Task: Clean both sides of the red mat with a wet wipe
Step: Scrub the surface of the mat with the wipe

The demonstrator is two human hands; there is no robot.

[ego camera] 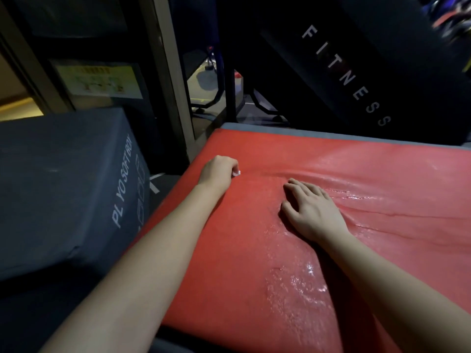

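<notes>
The red mat (293, 154) lies flat and fills the right and middle of the view, its surface creased and glistening wet in patches. My left hand (219, 171) is curled into a fist near the mat's far left part, gripping a small white wet wipe (236, 173) that only peeks out at the fingers. My right hand (309, 208) rests palm down on the mat, fingers spread and relaxed, just below a long crease.
A dark grey plyo soft box (68, 184) stands to the left of the mat. A grey pad edge (293, 131) shows under the mat's far side. Black fitness equipment (356, 80) and a metal post (170, 80) rise behind.
</notes>
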